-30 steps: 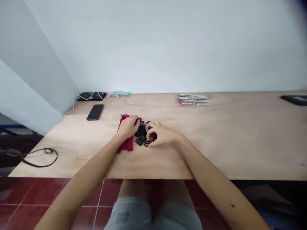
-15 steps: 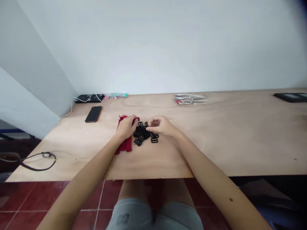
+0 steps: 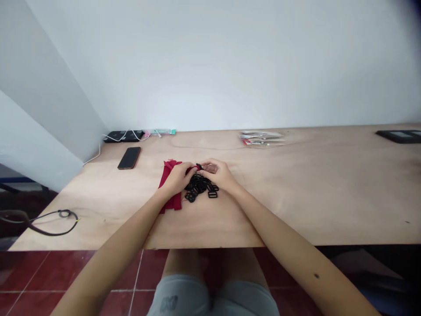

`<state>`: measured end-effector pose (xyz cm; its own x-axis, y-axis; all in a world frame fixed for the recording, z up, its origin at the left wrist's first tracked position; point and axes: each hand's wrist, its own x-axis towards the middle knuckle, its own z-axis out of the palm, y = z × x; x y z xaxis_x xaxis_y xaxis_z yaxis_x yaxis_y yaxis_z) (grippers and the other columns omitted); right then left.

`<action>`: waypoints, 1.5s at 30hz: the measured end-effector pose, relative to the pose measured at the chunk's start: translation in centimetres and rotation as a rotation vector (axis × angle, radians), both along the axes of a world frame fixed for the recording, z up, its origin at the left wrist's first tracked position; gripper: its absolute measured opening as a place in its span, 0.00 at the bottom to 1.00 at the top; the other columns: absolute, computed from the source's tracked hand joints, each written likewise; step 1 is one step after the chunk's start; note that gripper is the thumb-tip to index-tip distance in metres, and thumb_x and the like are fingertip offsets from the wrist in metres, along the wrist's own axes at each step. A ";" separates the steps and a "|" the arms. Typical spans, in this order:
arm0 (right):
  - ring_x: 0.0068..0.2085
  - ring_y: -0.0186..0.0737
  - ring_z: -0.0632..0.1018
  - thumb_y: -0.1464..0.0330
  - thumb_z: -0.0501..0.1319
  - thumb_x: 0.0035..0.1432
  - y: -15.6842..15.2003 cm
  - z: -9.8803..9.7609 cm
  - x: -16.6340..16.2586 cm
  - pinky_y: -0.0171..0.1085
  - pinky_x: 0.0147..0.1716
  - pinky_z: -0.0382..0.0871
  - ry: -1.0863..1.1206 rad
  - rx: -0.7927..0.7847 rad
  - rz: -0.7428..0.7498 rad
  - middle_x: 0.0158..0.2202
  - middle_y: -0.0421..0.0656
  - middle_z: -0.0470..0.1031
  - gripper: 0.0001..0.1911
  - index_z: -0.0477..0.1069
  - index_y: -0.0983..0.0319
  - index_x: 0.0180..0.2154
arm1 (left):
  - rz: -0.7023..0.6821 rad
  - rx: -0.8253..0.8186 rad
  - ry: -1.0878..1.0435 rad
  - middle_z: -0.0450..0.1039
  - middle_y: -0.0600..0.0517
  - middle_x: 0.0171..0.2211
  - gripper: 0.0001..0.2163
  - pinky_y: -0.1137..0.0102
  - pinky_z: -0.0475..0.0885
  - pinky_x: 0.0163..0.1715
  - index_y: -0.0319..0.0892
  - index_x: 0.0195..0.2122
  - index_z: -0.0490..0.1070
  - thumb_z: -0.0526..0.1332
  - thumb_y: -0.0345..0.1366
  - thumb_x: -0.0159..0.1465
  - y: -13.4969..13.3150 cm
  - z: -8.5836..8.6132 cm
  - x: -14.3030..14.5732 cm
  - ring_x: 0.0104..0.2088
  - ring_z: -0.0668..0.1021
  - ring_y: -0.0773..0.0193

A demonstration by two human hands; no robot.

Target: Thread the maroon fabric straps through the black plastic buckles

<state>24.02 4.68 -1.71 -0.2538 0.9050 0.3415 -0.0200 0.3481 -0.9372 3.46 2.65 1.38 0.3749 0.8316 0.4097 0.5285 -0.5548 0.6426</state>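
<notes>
My left hand [image 3: 180, 176] pinches a strip of red webbing [image 3: 198, 168], whose end shows at the fingertips. Close against it, my right hand [image 3: 219, 173] has its thumb and fingers closed on a black slider buckle [image 3: 199, 166]. The strip's end meets the buckle; whether it passes through the slot I cannot tell. Below both hands lies a heap of black slider buckles [image 3: 197, 186], with one loose buckle [image 3: 212, 194] at its right edge. More red webbing strips [image 3: 176, 202] lie side by side under my left hand and wrist, partly covered.
A phone [image 3: 129, 158] lies at the left, before black boxes [image 3: 122, 136] with a white cable. Flat plastic packets [image 3: 261, 137] rest near the wall. A dark cable loop [image 3: 52, 233] hangs over the left table edge, and a black device [image 3: 399, 136] sits far right.
My left hand has moved right with the red strip, bringing its end to my right hand. The black buckle now shows between the fingertips of both hands.
</notes>
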 end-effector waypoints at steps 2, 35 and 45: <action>0.39 0.44 0.83 0.59 0.76 0.54 0.0 0.0 0.0 0.43 0.43 0.81 0.034 -0.008 0.038 0.37 0.44 0.83 0.17 0.80 0.60 0.43 | -0.005 0.000 -0.011 0.83 0.47 0.38 0.10 0.63 0.74 0.43 0.42 0.42 0.78 0.57 0.37 0.75 0.0 0.1 0.0 0.38 0.82 0.55; 0.29 0.36 0.74 0.51 0.74 0.57 -1.2 1.3 -0.5 0.37 0.32 0.69 0.027 -0.065 0.089 0.29 0.40 0.77 0.20 0.75 0.60 0.32 | -0.093 0.207 -0.151 0.84 0.44 0.46 0.13 0.60 0.80 0.50 0.42 0.51 0.80 0.69 0.36 0.67 0.0 -0.1 -0.5 0.46 0.84 0.56; 0.32 0.38 0.72 0.55 0.70 0.61 -0.6 1.4 0.1 0.37 0.34 0.67 -0.029 0.074 0.051 0.31 0.40 0.73 0.16 0.73 0.59 0.31 | -0.049 0.269 -0.021 0.83 0.46 0.43 0.11 0.58 0.77 0.51 0.45 0.46 0.81 0.72 0.43 0.66 0.6 0.1 -1.5 0.46 0.82 0.54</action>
